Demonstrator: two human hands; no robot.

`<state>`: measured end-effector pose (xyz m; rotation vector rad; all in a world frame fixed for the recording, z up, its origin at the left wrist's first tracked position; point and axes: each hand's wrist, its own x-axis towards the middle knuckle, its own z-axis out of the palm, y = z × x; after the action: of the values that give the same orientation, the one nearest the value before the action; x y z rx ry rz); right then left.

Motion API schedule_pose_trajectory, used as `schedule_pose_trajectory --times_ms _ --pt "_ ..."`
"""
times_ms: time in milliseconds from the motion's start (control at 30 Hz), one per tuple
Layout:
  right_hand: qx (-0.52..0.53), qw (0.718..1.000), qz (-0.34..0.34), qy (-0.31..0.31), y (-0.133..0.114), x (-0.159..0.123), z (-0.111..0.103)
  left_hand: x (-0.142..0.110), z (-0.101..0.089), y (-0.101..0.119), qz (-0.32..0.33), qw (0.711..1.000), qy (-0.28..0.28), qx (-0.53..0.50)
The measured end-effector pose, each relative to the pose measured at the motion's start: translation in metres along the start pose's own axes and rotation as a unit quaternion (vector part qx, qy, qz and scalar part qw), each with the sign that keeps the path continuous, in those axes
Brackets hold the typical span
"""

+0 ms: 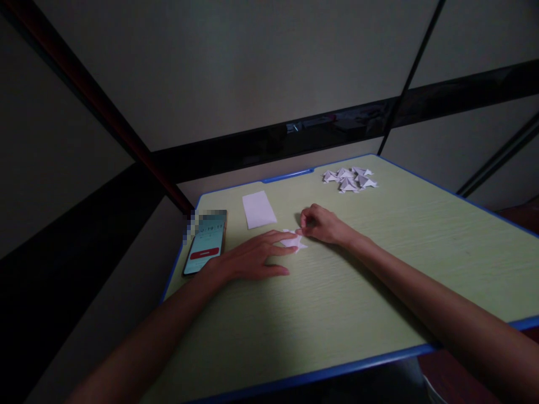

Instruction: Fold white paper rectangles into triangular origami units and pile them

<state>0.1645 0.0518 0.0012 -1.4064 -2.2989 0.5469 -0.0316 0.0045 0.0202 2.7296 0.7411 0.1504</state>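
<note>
A small white folded-paper figure lies on the table, partly covered by fingers. My left hand rests over it with fingers stretched out and apart, two of them across the paper and the thumb on the tabletop. My right hand is closed, its fingers curled in, at the upper right corner of the figure. A fingertip or the thumb touches that corner; whether anything is pinched there is hidden. Just beyond my left hand lies a flat white sheet of paper.
Several finished-looking folded paper frogs sit grouped at the far right of the table. A phone showing a timer lies at the left edge, by my left wrist. The table has a blue rim, and a panelled wall stands behind it.
</note>
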Motion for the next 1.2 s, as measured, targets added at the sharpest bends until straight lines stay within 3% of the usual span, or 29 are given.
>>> schedule_pose_trajectory --times_ms 733,1200 --pt "0.011 1.000 -0.002 0.002 0.0022 0.0003 0.0012 -0.0024 0.0008 -0.0012 -0.004 0.999 0.000 -0.035" --pt "0.055 0.997 -0.052 -0.024 0.0099 -0.0019 0.0005 -0.0008 -0.0012 0.0010 -0.015 0.999 0.003 -0.045"
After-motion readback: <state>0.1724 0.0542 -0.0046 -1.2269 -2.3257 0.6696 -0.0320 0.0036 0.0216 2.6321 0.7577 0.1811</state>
